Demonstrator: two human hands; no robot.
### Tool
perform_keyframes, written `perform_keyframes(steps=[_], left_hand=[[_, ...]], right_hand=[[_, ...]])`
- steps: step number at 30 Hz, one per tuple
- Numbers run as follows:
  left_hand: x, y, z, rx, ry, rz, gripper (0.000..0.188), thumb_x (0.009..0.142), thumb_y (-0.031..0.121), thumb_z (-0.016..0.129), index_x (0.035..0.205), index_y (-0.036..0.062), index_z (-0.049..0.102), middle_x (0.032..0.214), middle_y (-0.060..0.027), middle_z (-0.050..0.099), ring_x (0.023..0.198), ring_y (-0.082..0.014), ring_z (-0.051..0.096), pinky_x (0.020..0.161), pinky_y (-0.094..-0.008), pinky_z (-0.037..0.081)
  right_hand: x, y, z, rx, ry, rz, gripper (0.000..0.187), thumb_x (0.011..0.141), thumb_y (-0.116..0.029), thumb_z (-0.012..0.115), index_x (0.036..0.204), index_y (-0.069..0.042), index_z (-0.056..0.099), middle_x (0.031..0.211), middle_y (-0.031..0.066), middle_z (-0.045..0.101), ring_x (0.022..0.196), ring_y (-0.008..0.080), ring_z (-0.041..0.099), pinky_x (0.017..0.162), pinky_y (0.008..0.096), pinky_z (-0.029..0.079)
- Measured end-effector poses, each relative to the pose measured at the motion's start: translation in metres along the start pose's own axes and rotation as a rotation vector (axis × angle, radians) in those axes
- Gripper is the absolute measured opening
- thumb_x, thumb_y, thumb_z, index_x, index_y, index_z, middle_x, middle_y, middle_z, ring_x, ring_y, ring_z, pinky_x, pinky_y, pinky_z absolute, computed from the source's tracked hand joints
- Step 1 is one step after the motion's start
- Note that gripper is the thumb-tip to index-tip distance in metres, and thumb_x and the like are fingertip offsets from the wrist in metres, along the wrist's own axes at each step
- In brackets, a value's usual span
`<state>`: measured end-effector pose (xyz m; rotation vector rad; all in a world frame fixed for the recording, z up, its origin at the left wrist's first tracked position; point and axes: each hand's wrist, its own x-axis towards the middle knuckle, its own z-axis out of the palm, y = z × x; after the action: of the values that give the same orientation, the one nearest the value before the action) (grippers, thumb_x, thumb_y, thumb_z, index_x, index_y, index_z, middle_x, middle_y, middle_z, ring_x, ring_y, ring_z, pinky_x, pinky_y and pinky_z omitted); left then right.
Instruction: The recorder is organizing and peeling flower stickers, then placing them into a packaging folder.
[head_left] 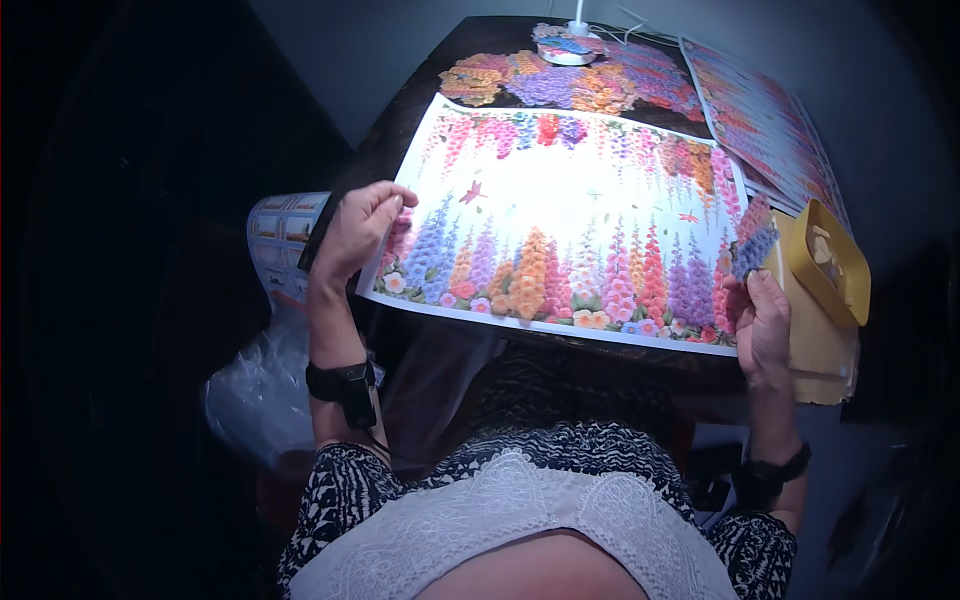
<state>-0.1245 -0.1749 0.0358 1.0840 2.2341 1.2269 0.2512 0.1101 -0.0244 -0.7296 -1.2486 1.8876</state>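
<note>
A large flower-printed paper sheet (590,255) lies at a slant across the near part of the table, its lower edge reaching past the table's front. My left hand (362,225) is closed at the sheet's left edge, thumb and fingers pinched together. At the right edge my right hand (762,318) is closed too. Pink and blue paper flower cutouts (755,248) rise from its fingertips, overlapping the sheet's edge. Whether those fingers also grip the sheet cannot be made out. Strong light washes out the sheet's middle.
Overlapping flower cutouts (560,85) cover the table's far side, around a white lamp base (568,58). More printed sheets (765,120) are stacked at the far right. A yellow tray (858,300) stands on a tan envelope (825,365). Clear plastic (262,385) hangs at the left.
</note>
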Motion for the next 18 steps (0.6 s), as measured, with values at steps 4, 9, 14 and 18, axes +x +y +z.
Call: perform_keyframes(steps=[4,9,14,18], left_hand=[[-0.018,-0.043,0.001,0.050,-0.028,0.075,0.028,0.094,0.005,0.042,0.111,-0.0014,0.062,0.108,-0.0125,0.066,0.105,-0.0191,0.060,0.105,-0.0387,0.031],[-0.030,-0.064,0.007,0.239,-0.025,0.302,0.036,0.090,-0.002,0.039,0.120,0.0039,0.060,0.131,-0.0148,0.055,0.130,-0.0248,0.044,0.115,-0.0489,0.001],[-0.032,-0.069,0.018,0.311,0.019,0.352,0.037,0.090,0.000,0.041,0.123,0.0055,0.057,0.132,-0.0144,0.054,0.131,-0.0250,0.043,0.115,-0.0498,0.007],[-0.034,-0.077,0.021,0.342,0.038,0.385,0.038,0.090,0.002,0.043,0.126,0.0055,0.055,0.132,-0.0153,0.053,0.131,-0.0259,0.042,0.114,-0.0499,0.014]], right_hand=[[0.001,-0.001,0.000,-0.052,0.000,0.023,0.013,0.097,-0.017,0.050,0.093,-0.006,0.056,0.087,0.0079,0.068,0.074,0.0088,0.061,0.070,0.0214,0.048],[-0.001,-0.023,0.016,-0.229,0.032,0.014,0.015,0.096,-0.017,0.050,0.094,-0.004,0.058,0.085,0.0079,0.068,0.070,0.0080,0.059,0.067,0.0208,0.047],[-0.011,-0.032,0.065,-0.324,-0.015,-0.175,0.017,0.095,-0.016,0.049,0.094,-0.002,0.059,0.085,0.0081,0.067,0.070,0.0079,0.056,0.068,0.0225,0.045],[-0.029,-0.016,0.138,-0.343,-0.285,-0.012,0.019,0.095,-0.017,0.051,0.096,0.000,0.059,0.086,0.0071,0.066,0.072,0.0085,0.055,0.070,0.0239,0.044]])
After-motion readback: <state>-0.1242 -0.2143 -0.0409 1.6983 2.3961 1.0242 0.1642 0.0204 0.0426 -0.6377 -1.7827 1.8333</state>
